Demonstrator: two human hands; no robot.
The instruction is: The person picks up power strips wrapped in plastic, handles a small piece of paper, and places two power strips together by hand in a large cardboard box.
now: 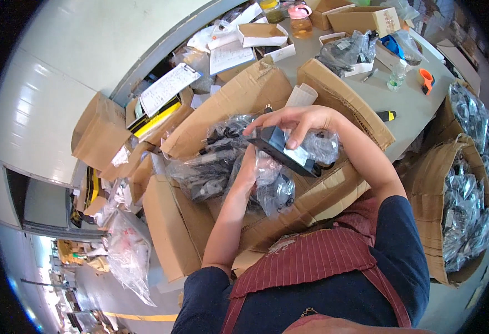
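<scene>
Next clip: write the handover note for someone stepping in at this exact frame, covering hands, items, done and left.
Right hand: fingers on top of a black power adapter, held over the open cardboard box.
Left hand: under the adapter, supporting it.
Box: full of bagged black adapters.
Second box of similar bagged items stands to the right.
Done: one adapter lifted out.
Left: the rest remain bagged in the box.

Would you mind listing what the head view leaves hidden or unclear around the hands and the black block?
- Left hand: fingers hidden behind the black block.
- Black block: underside faces away; label too small to make out.
- Cardboard box: floor buried under clear-bagged black parts.
- Right hand: palm turned down, unseen.
</scene>
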